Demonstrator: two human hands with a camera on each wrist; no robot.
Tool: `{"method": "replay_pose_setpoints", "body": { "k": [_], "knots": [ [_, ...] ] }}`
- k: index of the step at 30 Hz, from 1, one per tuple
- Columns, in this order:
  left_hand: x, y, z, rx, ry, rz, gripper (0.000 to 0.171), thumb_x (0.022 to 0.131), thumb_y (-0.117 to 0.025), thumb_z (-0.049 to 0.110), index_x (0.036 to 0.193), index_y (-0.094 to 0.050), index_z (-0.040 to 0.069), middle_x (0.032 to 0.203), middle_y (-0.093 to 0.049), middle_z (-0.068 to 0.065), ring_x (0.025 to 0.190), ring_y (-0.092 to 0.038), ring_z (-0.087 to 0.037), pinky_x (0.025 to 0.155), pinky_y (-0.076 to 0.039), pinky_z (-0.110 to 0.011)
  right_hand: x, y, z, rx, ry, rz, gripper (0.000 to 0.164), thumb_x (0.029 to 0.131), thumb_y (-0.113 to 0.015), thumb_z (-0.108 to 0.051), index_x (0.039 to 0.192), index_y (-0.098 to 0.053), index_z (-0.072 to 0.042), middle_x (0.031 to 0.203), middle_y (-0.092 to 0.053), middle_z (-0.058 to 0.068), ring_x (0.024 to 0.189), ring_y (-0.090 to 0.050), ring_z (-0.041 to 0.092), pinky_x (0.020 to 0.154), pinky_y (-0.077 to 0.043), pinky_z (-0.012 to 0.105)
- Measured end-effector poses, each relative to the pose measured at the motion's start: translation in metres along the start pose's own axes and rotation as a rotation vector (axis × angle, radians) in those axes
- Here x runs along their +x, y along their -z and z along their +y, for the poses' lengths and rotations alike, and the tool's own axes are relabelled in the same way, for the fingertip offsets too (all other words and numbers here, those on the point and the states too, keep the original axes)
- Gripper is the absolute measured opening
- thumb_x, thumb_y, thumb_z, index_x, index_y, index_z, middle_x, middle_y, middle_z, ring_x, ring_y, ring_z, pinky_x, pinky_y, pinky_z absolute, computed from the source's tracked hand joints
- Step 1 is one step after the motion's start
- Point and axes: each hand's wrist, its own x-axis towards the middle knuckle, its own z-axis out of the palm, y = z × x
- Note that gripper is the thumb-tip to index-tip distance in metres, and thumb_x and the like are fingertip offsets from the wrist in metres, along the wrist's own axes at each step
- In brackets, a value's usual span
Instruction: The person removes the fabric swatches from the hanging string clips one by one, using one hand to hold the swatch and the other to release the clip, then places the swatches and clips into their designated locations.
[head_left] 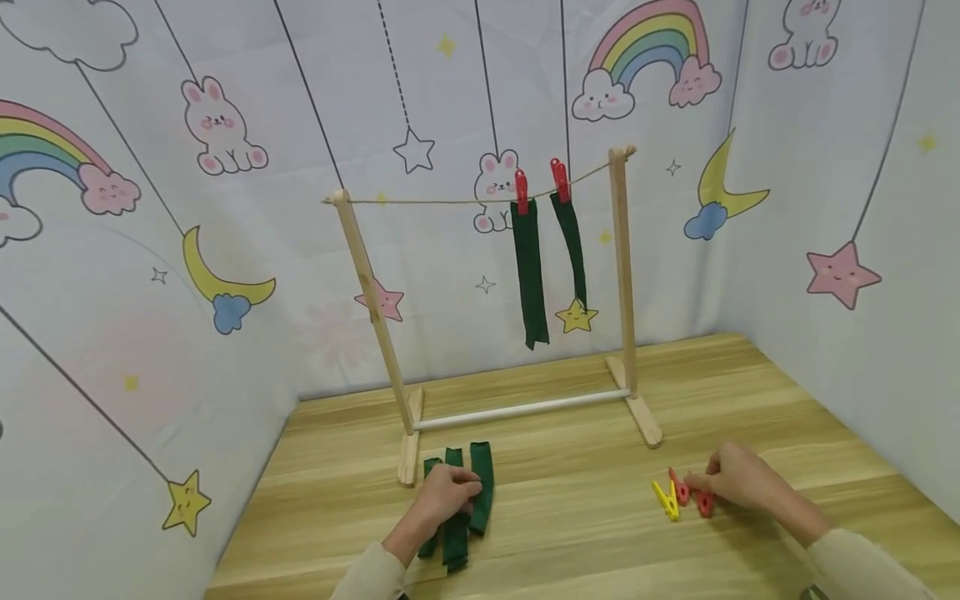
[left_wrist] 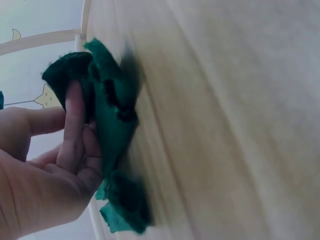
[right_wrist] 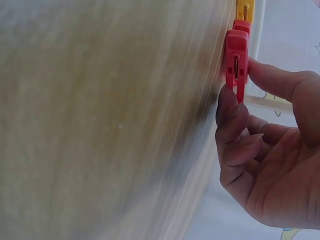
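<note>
My left hand [head_left: 447, 493] reaches over several dark green cloth strips on the table and pinches the rightmost green cloth strip [head_left: 483, 467] between thumb and fingers. The middle strip [head_left: 455, 546] and the left strip [head_left: 429, 547] lie partly hidden under that hand. In the left wrist view the pinched cloth [left_wrist: 67, 67] stands up beside loosely folded green cloth [left_wrist: 117, 135]. On the right, my right hand [head_left: 738, 477] has thumb and fingertips on either side of a red clothespin [right_wrist: 236, 55]. Another red clothespin [head_left: 681, 492] and a yellow clothespin [head_left: 666, 502] lie right beside it.
Behind the hands stands a wooden drying rack [head_left: 626, 275] with a string [head_left: 427, 202] across its top. Two green strips hang from it by red clothespins [head_left: 521, 192]. A white rod [head_left: 517, 411] joins its feet. Patterned cloth walls [head_left: 315, 125] enclose the table.
</note>
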Motion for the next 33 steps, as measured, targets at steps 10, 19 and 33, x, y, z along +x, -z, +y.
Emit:
{"method": "replay_pose_setpoints", "body": {
  "k": [10,19,33],
  "knots": [
    [0.0004,0.0052,0.0079,0.216,-0.097,-0.029,0.025,0.100,-0.057,0.006,0.088,-0.075,-0.005,0.071,-0.065,-0.013,0.048,-0.049,-0.011,0.060,-0.048,-0.030,0.0010,-0.0025,0.0030,0.019,-0.039,-0.014,0.041,0.087,-0.077,-0.032,0.057,-0.058,-0.011,0.051,-0.043,-0.007,0.048,-0.039,0.008,0.044,-0.032,0.021],
    [0.0007,0.0037,0.0079,0.312,-0.136,-0.053,0.017,0.096,-0.061,0.002,0.102,-0.074,-0.008,0.056,-0.061,-0.005,0.037,-0.049,-0.008,0.048,-0.049,-0.026,0.0033,-0.0018,0.0072,0.016,-0.016,-0.015,0.041,0.087,-0.077,-0.033,0.058,-0.058,-0.012,0.051,-0.045,-0.007,0.048,-0.040,0.008,0.044,-0.032,0.021],
    [0.0015,0.0018,0.0041,0.411,-0.150,0.008,0.007,0.089,-0.070,0.001,0.092,-0.074,-0.003,0.049,-0.057,0.002,0.045,-0.057,-0.014,0.042,-0.043,-0.026,0.0023,0.0005,0.0074,0.033,-0.022,-0.043,0.037,0.089,-0.075,-0.032,0.063,-0.060,-0.011,0.056,-0.048,-0.003,0.052,-0.043,0.011,0.046,-0.034,0.023]
  ]
}}
